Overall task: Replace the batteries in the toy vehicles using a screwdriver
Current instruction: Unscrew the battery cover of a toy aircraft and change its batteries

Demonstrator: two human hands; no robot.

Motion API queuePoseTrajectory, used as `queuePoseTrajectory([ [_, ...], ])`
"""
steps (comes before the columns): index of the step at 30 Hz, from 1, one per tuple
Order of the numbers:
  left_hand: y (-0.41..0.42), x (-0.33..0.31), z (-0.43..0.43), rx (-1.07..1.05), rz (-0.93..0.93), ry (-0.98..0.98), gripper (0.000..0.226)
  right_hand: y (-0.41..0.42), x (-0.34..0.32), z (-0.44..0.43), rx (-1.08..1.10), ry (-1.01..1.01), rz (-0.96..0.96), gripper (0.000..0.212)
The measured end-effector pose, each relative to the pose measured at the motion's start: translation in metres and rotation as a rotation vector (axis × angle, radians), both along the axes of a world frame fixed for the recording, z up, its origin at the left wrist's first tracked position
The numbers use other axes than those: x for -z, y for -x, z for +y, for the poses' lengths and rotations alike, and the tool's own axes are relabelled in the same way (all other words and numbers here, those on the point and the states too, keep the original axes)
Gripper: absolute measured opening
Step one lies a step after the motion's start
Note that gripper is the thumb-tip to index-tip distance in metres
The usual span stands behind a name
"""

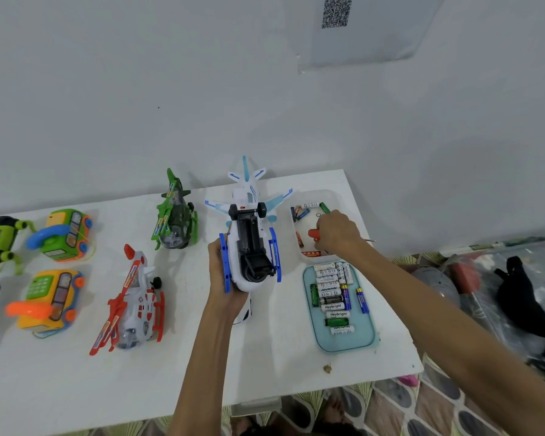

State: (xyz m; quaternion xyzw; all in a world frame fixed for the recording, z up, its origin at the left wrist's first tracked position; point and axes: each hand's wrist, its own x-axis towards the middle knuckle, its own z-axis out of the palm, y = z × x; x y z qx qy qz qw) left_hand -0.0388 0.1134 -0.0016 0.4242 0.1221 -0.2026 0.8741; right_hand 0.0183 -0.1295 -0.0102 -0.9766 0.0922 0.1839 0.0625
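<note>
A glossy white plastic toy plane [244,196] with pale blue wings and bright blue rails lies belly-up on the smooth white table [265,357], midway along its far edge, its tail toward the wall; the black underside, with small black wheels, faces up. Along the table's right edge sit two shallow rounded trays: a clear tray [328,193] at the far right corner with a few loose batteries [300,212], and nearer, a translucent teal tray [365,338] filled with cylindrical batteries [331,291], white, green and blue. Left of the plane stand a green helicopter [173,215] and a red-and-white helicopter [136,303]; two chunky telephone toys [63,234] are by the left edge. The left hand [224,278] wraps the plane's nose end from the left, fingers curled under the hull, hiding part of it. The right hand [337,234] hovers over the clear tray, fist closed round a screwdriver [313,233] with a red handle, its thin metal shaft poking out toward the right edge.
</note>
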Motion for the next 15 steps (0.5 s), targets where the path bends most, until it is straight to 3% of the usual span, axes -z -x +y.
queuePoseTrajectory([
  [3,0.001,-0.001,0.001,-0.007,-0.001,-0.023,0.056,-0.003,-0.001,-0.001,0.103,-0.138,-0.006,0.031],
  [6,-0.001,-0.007,-0.001,-0.025,-0.001,-0.006,0.076,-0.004,-0.008,-0.006,0.237,-0.356,-0.087,0.030],
  [11,-0.004,-0.021,-0.011,0.007,0.007,0.089,0.039,0.001,-0.029,-0.013,0.282,-0.497,-0.222,0.023],
  [15,-0.002,-0.026,-0.014,-0.001,0.011,0.125,0.037,0.012,-0.059,-0.014,0.257,-0.651,-0.374,0.025],
])
